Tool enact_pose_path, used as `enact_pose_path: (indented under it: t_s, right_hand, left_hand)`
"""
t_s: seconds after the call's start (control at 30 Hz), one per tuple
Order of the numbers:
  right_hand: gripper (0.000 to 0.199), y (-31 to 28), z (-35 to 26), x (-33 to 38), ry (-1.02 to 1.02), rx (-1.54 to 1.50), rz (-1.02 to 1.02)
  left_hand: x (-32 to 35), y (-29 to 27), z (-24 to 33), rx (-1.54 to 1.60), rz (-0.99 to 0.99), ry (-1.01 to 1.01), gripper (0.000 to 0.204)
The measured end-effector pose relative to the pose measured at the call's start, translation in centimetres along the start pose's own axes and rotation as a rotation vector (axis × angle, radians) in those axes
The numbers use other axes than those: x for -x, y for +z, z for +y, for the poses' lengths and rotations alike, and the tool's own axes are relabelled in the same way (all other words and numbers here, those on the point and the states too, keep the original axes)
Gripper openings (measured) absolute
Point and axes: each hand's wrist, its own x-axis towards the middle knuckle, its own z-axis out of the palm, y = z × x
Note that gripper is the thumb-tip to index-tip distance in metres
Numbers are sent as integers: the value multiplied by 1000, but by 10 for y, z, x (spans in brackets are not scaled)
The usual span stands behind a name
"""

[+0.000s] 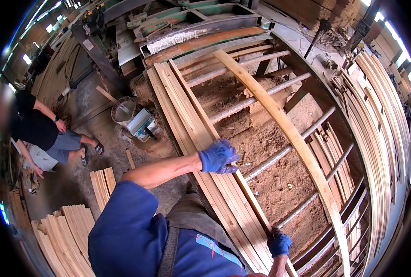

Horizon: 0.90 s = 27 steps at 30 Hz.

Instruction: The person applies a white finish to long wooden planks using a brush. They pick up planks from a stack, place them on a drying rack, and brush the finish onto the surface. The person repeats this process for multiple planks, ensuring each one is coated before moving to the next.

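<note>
Several long pale boards [187, 120] lie side by side along the near side of a metal roller frame, with a narrower wooden strip [250, 198] along their far edge. My left hand [218, 156], in a blue glove, lies across the boards with its fingers curled over that strip. Farther down the same strip, my right hand [279, 243], gloved in blue too, is closed at its edge; its fingertips are partly hidden. Beyond both hands, a single long plank [279, 108] rests across the rollers, apart from them.
Sawdust [274, 171] covers the ground under the rollers [256, 99]. Stacked boards stand at the right [371, 152] and lower left [69, 235]. A bucket [123, 111] and a white container [140, 123] sit on the floor left of the frame. Another person [41, 122] is at far left.
</note>
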Motion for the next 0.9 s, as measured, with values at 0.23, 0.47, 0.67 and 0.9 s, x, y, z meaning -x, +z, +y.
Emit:
enact_pose_path:
  t_s: [0.23,0.47,0.67,0.9]
  right_hand:
    - [32,-24,-15,-11,-16,103,-120]
    - [32,-78,26,-117,-139,61,46]
    - [55,-80,123,-304,166,42,575]
    - [42,-40,116,-282,-57,358,166]
  left_hand:
    - [3,14,-2,-9,260,49,42]
    - [7,12,0,70,229,-18,34]
    - [0,10,-1,87,344,60,32]
    - [5,23,-1,91,335,-3,30]
